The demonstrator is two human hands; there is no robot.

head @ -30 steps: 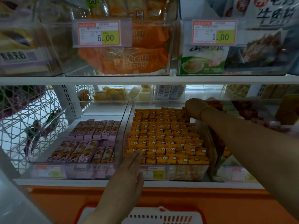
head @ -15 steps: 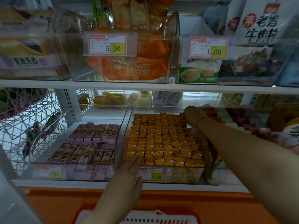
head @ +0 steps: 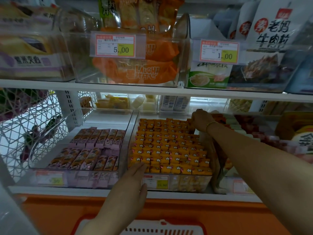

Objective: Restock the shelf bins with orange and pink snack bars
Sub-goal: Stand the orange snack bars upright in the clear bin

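I lay my left hand [head: 130, 182] flat, fingers straight, against the front small orange wrapped snack bars [head: 169, 150], probably to steady the rows, while my right hand [head: 201, 120] reaches the back corner, its grip hidden from me

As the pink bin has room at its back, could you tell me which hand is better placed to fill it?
Probably left: the left hand lies open at the front-left corner of the orange bin, beside the pink bin; the right hand is at the orange bin's far-right corner.
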